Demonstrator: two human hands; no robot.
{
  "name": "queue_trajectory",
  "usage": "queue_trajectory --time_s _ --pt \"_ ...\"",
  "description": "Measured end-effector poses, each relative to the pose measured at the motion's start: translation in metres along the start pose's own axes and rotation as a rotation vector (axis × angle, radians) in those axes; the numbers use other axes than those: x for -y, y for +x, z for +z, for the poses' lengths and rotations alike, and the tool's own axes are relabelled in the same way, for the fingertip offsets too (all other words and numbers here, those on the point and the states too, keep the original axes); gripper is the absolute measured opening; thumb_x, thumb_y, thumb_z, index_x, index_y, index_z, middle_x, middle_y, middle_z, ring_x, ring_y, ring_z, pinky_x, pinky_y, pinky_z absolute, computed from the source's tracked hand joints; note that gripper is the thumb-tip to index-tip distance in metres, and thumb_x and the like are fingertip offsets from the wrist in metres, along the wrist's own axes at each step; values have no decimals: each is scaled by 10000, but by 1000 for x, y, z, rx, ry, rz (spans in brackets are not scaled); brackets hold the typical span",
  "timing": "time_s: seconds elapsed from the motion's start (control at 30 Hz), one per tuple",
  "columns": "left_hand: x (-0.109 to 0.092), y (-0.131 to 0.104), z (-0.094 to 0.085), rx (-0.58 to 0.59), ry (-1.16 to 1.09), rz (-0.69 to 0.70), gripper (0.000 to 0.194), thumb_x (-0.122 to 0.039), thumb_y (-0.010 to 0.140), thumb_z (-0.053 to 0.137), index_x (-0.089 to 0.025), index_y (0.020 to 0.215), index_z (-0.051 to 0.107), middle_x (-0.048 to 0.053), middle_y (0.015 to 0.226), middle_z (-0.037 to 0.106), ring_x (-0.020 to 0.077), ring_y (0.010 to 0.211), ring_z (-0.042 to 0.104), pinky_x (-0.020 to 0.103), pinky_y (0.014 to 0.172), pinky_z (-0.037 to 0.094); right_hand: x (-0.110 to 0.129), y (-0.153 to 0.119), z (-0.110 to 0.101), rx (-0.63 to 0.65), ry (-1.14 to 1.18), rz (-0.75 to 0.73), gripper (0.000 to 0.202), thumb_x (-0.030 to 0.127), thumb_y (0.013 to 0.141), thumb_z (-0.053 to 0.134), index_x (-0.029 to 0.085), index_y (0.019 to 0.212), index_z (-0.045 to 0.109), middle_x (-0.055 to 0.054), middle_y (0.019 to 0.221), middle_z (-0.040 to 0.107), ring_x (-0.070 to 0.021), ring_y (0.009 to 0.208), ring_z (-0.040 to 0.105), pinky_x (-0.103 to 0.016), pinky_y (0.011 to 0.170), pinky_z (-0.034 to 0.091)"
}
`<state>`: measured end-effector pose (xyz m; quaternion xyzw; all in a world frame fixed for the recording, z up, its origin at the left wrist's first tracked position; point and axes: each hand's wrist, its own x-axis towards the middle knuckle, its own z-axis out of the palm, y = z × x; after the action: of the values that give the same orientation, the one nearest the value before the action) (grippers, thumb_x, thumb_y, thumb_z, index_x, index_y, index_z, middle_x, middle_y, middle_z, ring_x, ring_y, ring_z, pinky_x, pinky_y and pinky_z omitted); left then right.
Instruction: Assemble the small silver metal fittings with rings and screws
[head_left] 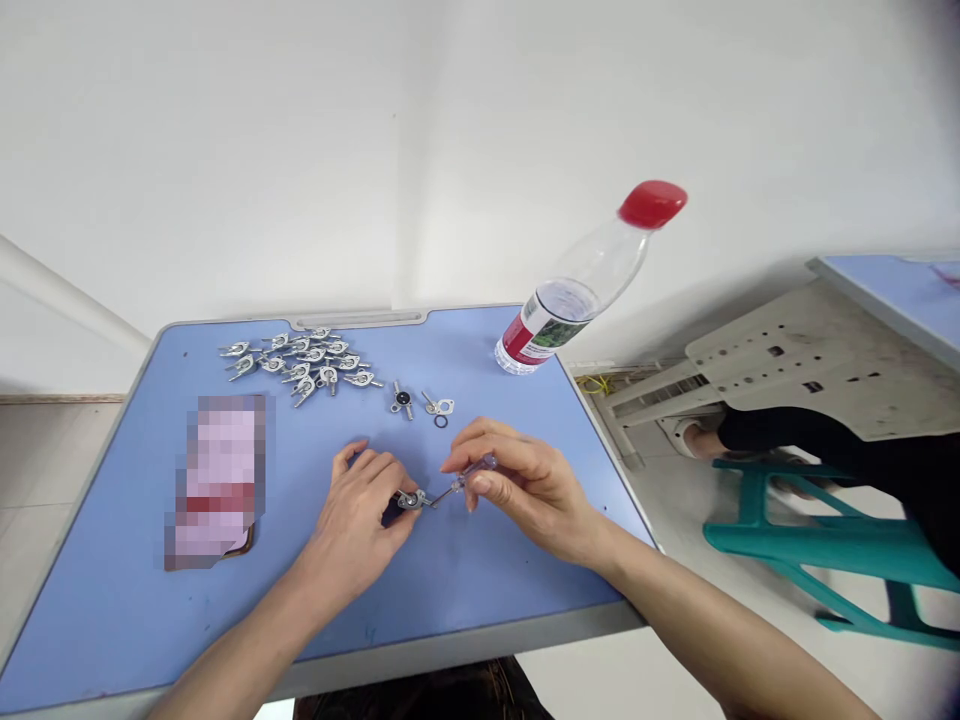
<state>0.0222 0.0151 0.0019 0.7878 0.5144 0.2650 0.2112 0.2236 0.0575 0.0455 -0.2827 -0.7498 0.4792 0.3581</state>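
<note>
My left hand (365, 505) pinches a small metal valve-like fitting (412, 501) against the blue tabletop. In my right hand (521, 485) is a small screwdriver with a clear purplish handle (480, 467); its tip points at the fitting's right end, and I cannot tell if it touches. Just beyond my hands lie a similar fitting with a black round centre (403, 399), a loose flat metal plate with a stem (439, 404) and a dark ring (441, 422). Farther back on the left is a group of several like metal fittings (307, 358).
A phone with a blurred screen (219, 470) lies on the left of the blue desk (450, 590). A red-capped water bottle (559, 310) stands at the back right. To the right are a teal stool (810, 540), another person's leg (780, 435) and a second desk (892, 300).
</note>
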Motion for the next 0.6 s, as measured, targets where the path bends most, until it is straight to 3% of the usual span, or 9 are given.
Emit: queue_trajectory --time_s 0.2,0.6 --pt "1 0 1 1 4 2 69 -147 800 567 -206 782 537 -29 750 592 151 744 554 481 1021 288 -6 8 3 36 -167 -139 228 330 976 401 172 896 544 -64 845 568 -150 810 527 -289 709 475" --pt "0 0 1 5 19 -9 73 -143 801 566 -204 775 534 -34 753 594 153 747 560 475 1023 288 -9 11 4 118 -195 -164 155 237 977 400 163 914 520 -51 858 531 -130 801 497 -265 735 446"
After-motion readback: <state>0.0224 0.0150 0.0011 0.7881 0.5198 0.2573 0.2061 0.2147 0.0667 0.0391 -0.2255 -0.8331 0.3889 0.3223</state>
